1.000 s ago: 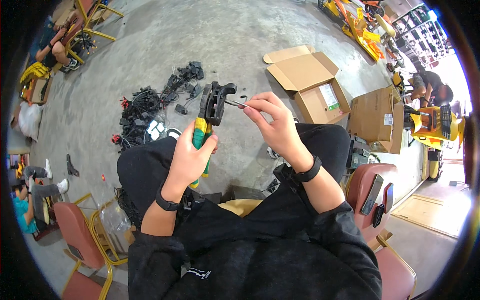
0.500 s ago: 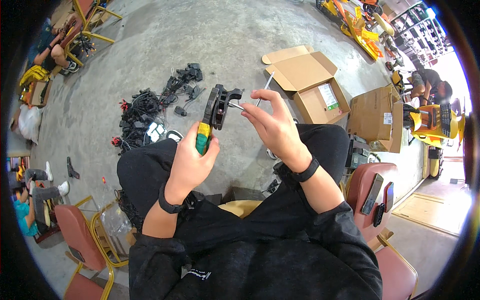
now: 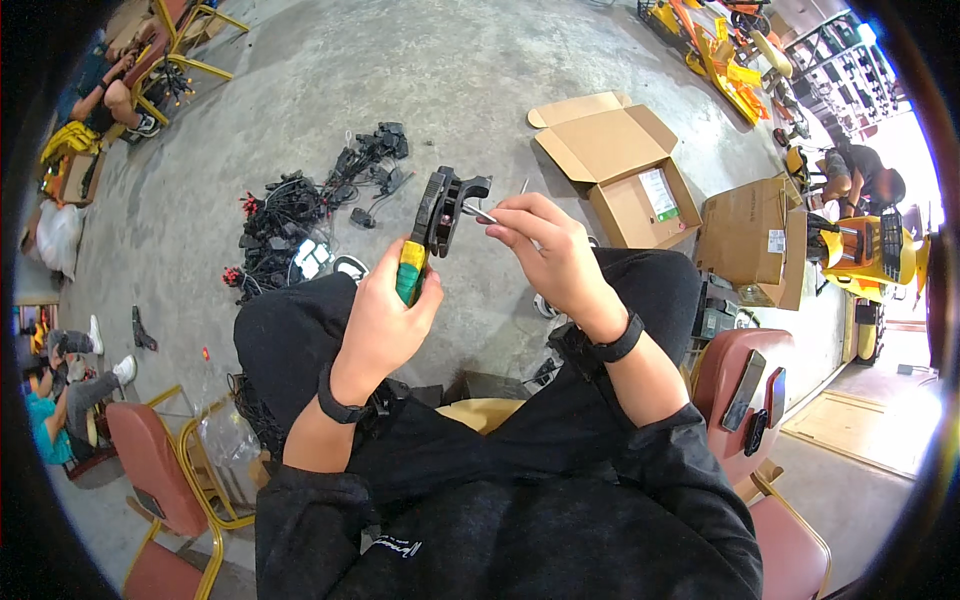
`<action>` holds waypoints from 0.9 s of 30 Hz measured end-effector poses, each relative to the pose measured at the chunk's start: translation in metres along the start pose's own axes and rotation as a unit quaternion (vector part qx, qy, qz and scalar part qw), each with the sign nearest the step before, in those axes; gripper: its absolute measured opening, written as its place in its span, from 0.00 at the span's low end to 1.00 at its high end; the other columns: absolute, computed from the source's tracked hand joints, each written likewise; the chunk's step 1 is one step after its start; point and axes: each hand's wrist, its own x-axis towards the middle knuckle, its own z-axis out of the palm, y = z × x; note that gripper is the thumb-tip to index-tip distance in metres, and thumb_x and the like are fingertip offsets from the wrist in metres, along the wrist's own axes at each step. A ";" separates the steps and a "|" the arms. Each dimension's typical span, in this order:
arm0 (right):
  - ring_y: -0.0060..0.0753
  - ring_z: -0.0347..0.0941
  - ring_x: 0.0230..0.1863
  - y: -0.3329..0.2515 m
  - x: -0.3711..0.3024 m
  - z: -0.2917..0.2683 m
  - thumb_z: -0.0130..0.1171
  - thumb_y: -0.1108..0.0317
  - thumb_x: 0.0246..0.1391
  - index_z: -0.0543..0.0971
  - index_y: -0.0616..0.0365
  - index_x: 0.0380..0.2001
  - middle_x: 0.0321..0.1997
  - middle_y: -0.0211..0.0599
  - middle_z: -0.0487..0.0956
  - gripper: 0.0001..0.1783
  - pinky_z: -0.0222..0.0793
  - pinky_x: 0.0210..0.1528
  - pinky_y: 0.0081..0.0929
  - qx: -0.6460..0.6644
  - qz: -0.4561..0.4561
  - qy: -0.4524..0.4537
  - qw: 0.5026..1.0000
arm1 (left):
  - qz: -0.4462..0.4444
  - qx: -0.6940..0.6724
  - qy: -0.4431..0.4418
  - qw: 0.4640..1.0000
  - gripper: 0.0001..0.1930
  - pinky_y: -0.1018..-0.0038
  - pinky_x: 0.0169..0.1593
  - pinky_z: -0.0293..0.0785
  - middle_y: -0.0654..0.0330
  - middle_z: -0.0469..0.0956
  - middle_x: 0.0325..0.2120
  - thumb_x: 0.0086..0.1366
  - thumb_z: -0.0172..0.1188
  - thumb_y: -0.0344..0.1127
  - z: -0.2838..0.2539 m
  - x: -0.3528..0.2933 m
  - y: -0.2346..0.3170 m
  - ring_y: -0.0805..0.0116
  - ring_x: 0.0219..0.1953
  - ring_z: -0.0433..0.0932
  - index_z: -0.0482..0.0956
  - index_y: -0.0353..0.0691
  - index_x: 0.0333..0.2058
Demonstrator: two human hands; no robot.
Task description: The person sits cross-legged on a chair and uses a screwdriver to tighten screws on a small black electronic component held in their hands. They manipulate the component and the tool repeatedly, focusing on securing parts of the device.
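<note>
My left hand (image 3: pixel 388 315) is wrapped round the yellow and green handles of black-headed crimping pliers (image 3: pixel 441 212), held upright above my lap. The jaws point up and to the right. My right hand (image 3: pixel 545 245) is closed, thumb and fingers pinching a thin grey cable (image 3: pixel 478 213) whose end reaches to the jaws. Whether the end sits inside the jaws or only touches them, I cannot tell. Another short bit of it shows above my right fingers; the rest is hidden behind the hand.
Tangled black cables and connectors (image 3: pixel 285 225) lie on the floor ahead left. An open cardboard box (image 3: pixel 630 190) and a taller carton (image 3: pixel 745 235) stand to the right. A red chair (image 3: pixel 735 385) beside me carries phones. Other people sit at the left and far right.
My right hand has turned slightly, and its fingers have closed more on the cable. The long pale length that stuck up above the fingers now shows only as a short piece.
</note>
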 end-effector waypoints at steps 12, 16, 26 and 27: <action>0.23 0.76 0.25 -0.005 0.002 -0.002 0.46 0.61 0.70 0.77 0.65 0.39 0.24 0.30 0.76 0.17 0.70 0.29 0.18 0.397 0.279 -0.116 0.867 | -0.050 -0.065 -0.028 0.996 0.08 0.78 0.35 0.73 0.64 0.76 0.29 0.64 0.58 0.27 0.001 0.001 -0.006 0.78 0.30 0.75 0.74 0.33 0.42; 0.19 0.74 0.30 -0.001 0.000 0.004 0.50 0.61 0.68 0.79 0.64 0.39 0.27 0.29 0.76 0.16 0.68 0.33 0.18 0.298 0.218 -0.066 0.927 | -0.050 -0.098 -0.034 0.993 0.08 0.77 0.36 0.75 0.64 0.76 0.30 0.65 0.57 0.27 0.000 0.002 -0.011 0.77 0.30 0.76 0.74 0.33 0.42; 0.32 0.75 0.35 0.001 0.000 0.001 0.62 0.71 0.57 0.81 0.61 0.38 0.37 0.39 0.76 0.07 0.71 0.39 0.28 0.084 0.052 -0.007 0.995 | -0.041 -0.091 -0.038 0.994 0.07 0.78 0.34 0.72 0.64 0.76 0.28 0.64 0.57 0.27 0.001 0.002 -0.005 0.78 0.29 0.75 0.74 0.33 0.40; 0.34 0.75 0.35 -0.001 0.000 0.000 0.63 0.71 0.56 0.81 0.61 0.38 0.37 0.40 0.76 0.07 0.71 0.39 0.28 0.047 0.028 0.002 0.999 | -0.044 -0.082 -0.038 0.995 0.07 0.79 0.33 0.71 0.64 0.76 0.28 0.64 0.57 0.27 0.000 0.002 -0.002 0.79 0.28 0.74 0.74 0.33 0.40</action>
